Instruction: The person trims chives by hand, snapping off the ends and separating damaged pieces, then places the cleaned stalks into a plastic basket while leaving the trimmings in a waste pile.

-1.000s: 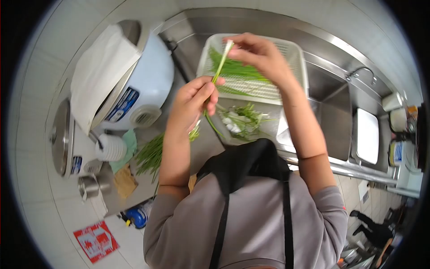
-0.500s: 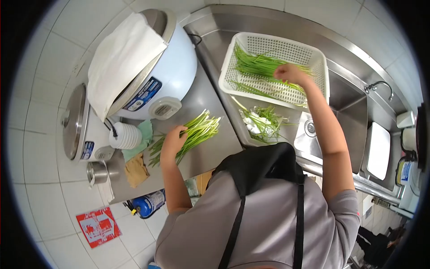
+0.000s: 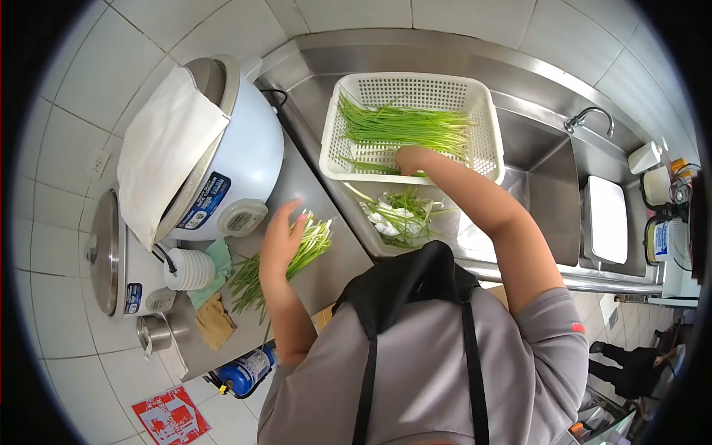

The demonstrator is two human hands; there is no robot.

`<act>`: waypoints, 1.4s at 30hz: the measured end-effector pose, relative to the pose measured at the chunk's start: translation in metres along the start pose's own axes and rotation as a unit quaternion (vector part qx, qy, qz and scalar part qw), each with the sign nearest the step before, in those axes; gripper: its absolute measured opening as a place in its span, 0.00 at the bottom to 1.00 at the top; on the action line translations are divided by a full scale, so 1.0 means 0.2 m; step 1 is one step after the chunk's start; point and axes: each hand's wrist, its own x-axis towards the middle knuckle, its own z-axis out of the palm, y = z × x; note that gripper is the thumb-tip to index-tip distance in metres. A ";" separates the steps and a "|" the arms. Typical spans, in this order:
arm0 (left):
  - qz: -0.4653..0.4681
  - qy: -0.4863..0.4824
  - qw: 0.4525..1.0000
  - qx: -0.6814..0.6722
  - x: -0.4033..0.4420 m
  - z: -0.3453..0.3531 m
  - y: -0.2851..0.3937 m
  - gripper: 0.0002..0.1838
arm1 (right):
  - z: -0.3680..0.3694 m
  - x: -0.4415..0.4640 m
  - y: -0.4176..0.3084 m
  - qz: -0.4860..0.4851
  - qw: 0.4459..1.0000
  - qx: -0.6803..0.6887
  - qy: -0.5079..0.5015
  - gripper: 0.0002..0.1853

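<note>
My left hand (image 3: 279, 245) is over a bunch of thin green stalks with pale ends, like spring onions or chives (image 3: 310, 241), on the steel counter. Its fingers are stretched out and apart from the thumb. My right hand (image 3: 413, 159) reaches down into a white perforated basket (image 3: 337, 119), by its near side. The fingers are mostly hidden, beside a few loose stalks (image 3: 363, 165). A larger layer of the same stalks (image 3: 408, 124) lies lengthwise in the basket, behind that hand.
Green trimmings (image 3: 406, 215) lie in front of the basket. A large pale-blue cooker (image 3: 256, 156) with a white cloth (image 3: 167, 148) stands left. Stacked white cups (image 3: 189, 269) and a brown cloth (image 3: 213, 322) sit near the counter edge. The sink (image 3: 545, 200) is right.
The camera view has shifted. My right hand has moved from above the large layer of stalks to the basket's near side. My left hand's fingers have straightened and spread over the bunch.
</note>
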 end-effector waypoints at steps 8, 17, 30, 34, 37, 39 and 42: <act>0.216 0.000 0.974 -0.067 0.28 0.15 0.31 0.12 | -0.35 -0.27 0.17 0.081 0.872 0.479 0.062 0.13; 0.234 -0.102 0.956 -0.143 0.48 0.48 0.58 0.10 | -0.55 -0.51 0.18 0.087 0.779 0.572 0.241 0.11; -0.044 -0.291 0.705 -0.645 0.55 0.73 0.73 0.26 | -0.62 -0.63 0.04 -0.160 0.337 0.835 0.405 0.07; -0.007 -0.103 0.721 -0.685 0.61 0.77 0.71 0.20 | -0.48 -0.66 -0.05 -0.120 0.354 0.840 0.394 0.08; 0.039 -0.022 0.754 -0.655 0.62 0.73 0.70 0.15 | -0.41 -0.71 -0.09 -0.017 0.468 0.807 0.361 0.09; 0.076 0.004 0.779 -0.623 0.62 0.68 0.71 0.16 | -0.37 -0.72 -0.10 -0.007 0.500 0.798 0.335 0.11; 0.123 0.043 0.779 -0.613 0.61 0.63 0.74 0.12 | -0.40 -0.80 -0.15 0.038 0.615 0.733 0.288 0.15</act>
